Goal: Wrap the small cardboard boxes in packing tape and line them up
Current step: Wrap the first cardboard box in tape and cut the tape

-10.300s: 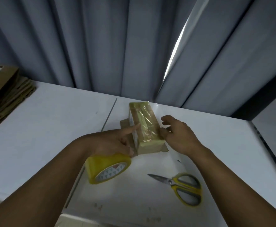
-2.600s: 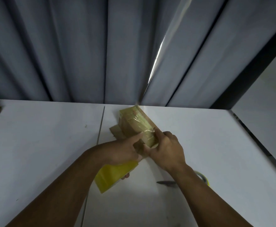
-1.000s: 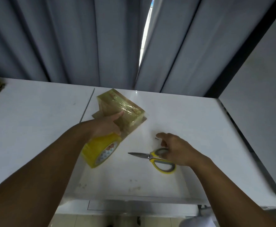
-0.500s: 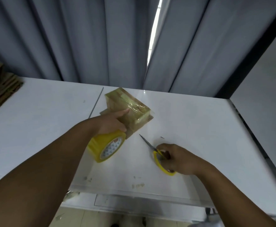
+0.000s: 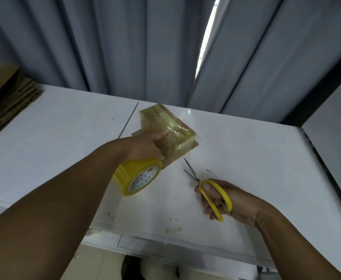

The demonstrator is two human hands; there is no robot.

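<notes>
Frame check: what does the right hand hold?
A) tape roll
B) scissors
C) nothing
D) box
B: the right hand grips the yellow handles of the scissors, blades parted, while the tape is in the left hand.

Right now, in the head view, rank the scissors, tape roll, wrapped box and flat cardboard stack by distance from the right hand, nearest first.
1. Scissors: gripped in the right hand.
2. Tape roll and wrapped box, to its left at the left hand: too close to call.
3. Flat cardboard stack: far left of the table.
</notes>
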